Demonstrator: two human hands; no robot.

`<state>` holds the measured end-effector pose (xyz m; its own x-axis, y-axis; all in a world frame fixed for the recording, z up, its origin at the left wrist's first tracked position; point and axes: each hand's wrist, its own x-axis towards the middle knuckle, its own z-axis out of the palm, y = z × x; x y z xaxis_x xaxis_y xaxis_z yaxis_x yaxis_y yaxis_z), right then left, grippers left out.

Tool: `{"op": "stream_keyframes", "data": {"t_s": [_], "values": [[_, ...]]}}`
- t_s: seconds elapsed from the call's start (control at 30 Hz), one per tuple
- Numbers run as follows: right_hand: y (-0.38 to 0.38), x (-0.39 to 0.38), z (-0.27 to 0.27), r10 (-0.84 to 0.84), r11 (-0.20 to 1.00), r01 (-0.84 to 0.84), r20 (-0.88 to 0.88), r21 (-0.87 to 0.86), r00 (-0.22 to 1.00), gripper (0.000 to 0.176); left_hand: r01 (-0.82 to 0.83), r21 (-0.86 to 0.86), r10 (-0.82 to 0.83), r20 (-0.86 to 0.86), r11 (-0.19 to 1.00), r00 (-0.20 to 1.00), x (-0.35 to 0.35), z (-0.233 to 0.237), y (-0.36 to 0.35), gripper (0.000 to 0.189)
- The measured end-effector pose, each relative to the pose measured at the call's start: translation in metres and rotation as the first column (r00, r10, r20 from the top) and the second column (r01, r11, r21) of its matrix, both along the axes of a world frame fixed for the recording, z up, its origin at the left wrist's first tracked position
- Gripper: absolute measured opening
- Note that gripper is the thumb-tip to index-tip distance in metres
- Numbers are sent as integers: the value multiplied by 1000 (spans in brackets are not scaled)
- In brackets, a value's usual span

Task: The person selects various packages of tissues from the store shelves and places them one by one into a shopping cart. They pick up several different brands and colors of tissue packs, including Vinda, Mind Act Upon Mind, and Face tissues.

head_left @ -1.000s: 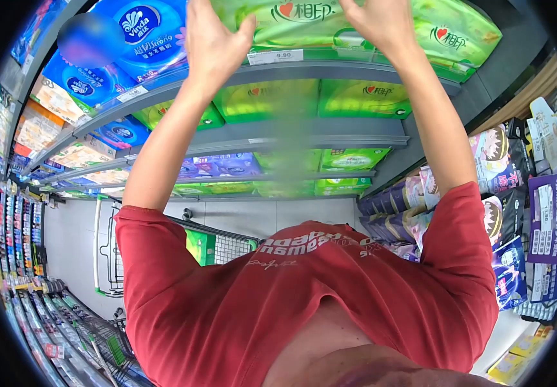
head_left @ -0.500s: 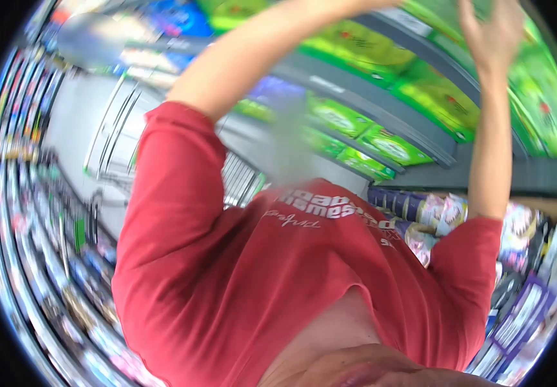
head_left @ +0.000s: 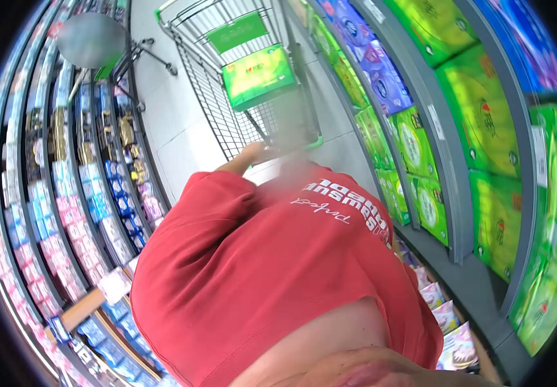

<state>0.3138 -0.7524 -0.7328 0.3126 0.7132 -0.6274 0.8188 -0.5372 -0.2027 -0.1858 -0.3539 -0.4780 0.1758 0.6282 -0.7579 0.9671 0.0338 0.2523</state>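
My left hand [head_left: 251,155] is at the near edge of a shopping cart [head_left: 204,84], seemingly closed on it. Its fingers are partly hidden by a blurred patch and the red sleeve. In the cart's wire basket lies a bright green and yellow tissue pack [head_left: 259,76], in front of a green panel [head_left: 237,32] on the cart. My right hand does not show; the red shirt [head_left: 291,258] covers that side.
To the right, shelves hold large green tissue packs [head_left: 488,109], purple packs [head_left: 372,58] and blue packs [head_left: 530,39]. Long shelves of small packages [head_left: 65,187] line the left. Another cart [head_left: 139,58] stands by the left shelves. Pale floor tiles [head_left: 175,116] show between.
Both arms were raised toward the shelf of green packs. They have come down, and the view has turned so that the cart is ahead. My left hand is now at the cart.
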Motion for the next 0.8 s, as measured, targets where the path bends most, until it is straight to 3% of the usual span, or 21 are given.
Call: {"op": "stream_keyframes", "data": {"t_s": [0.03, 0.1, 0.17, 0.2, 0.23, 0.27, 0.3, 0.37, 0.4, 0.43, 0.47, 0.5, 0.53, 0.57, 0.67, 0.8], "values": [[-6, -16, 41, -130, 986, 116, -123, -118, 984, 33, -26, -95, 26, 3, 995, 1000, -24, 8, -11, 69], [-17, -32, 81, -255, 950, 208, -195, -232, 947, 31, -74, -219, 76, -2, 973, 997, -56, 4, -49, 70], [-8, -36, 101, -286, 936, 222, -225, -275, 931, 29, -15, 276, -6, 74, 961, 997, -79, -34, -82, 57], [-3, -34, 107, -277, 936, 209, -227, -282, 934, 29, -46, 348, 28, 56, 936, 998, -69, -31, -84, 50], [8, -31, 110, -241, 945, 174, -233, -275, 942, 28, -128, 215, 127, 20, 968, 992, -58, -29, -76, 52], [23, -30, 112, -195, 955, 130, -233, -266, 953, 27, -109, 239, 107, 19, 965, 994, -57, -45, -76, 49], [42, -28, 114, -117, 968, 60, -226, -244, 967, 26, -87, 263, 85, 18, 961, 996, -57, -59, -75, 46], [97, -19, 126, 200, 958, -225, -152, -177, 968, 25, -58, 234, 73, -56, 970, 996, -52, -56, -72, 44], [142, -13, 132, 552, 825, -549, -18, -137, 834, 25, 35, 218, -15, -93, 975, 996, -55, -64, -69, 42], [192, -16, 147, 678, 735, -671, 106, -98, 727, 24, 132, 196, -108, -127, 972, 986, -60, -77, -69, 40], [237, -11, 159, 675, 730, -683, 173, -17, 717, 25, 103, 251, -84, -87, 962, 993, -67, -100, -74, 39], [262, 15, 115, 271, 915, -254, -12, 313, 963, 23, 102, 248, -84, -79, 964, 993, -68, -101, -72, 39], [311, -2, 143, -137, 935, 226, -313, 272, 940, 18, 90, 243, -72, -80, 966, 994, -68, -103, -70, 38], [353, -35, 190, -344, 860, 476, -478, 186, 809, 18, 79, 239, -61, -82, 968, 995, -68, -105, -68, 37], [446, -91, 231, -299, 829, 507, -579, 236, 759, 24, 139, 314, -148, 5, 939, 989, -47, 0, -36, 32], [491, -166, 290, -228, 805, 544, -721, 239, 655, 30, 70, 281, -85, 43, 957, 995, -42, 22, -12, 32]]}}
